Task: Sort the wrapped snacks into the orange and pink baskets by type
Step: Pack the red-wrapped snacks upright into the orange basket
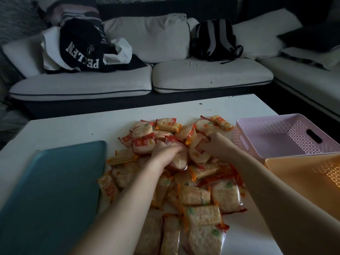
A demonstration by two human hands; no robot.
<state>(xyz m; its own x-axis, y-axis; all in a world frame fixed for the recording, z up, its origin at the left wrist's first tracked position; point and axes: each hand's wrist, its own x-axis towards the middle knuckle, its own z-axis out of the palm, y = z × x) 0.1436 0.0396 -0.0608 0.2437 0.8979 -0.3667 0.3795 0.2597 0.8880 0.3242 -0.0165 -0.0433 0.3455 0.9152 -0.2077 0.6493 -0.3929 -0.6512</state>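
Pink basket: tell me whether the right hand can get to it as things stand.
Likely yes: the right hand is in the snack pile just beside the open-topped pink basket, and nothing stands between them.

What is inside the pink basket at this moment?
The pink basket looks empty: only its bare floor, its lattice walls and a handle slot show. The strip of floor just behind its near wall is hidden from this view.
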